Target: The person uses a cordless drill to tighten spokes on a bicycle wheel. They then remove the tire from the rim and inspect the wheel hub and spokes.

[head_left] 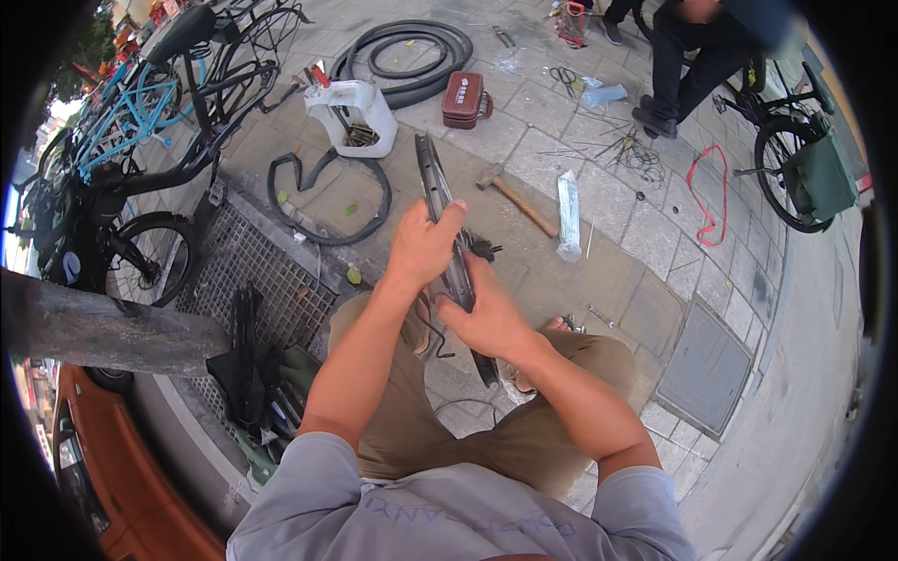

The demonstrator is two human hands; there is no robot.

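A metal bicycle wheel rim is held nearly edge-on above my lap, one end pointing away from me and the other down between my knees. Fingers of my left hand wrap round it near its middle. Slightly closer to me, my right hand grips the same rim from the right side. A dark toothed part juts out on the right between my hands; I cannot tell exactly what it is. A thin dark cable or rod hangs beneath my hands.
Ahead lie a black inner tube, a hammer and a clear plastic packet. Farther off are a cut white jug with tools, a reddish-brown case and coiled tyres. A post stands left; a person sits far right.
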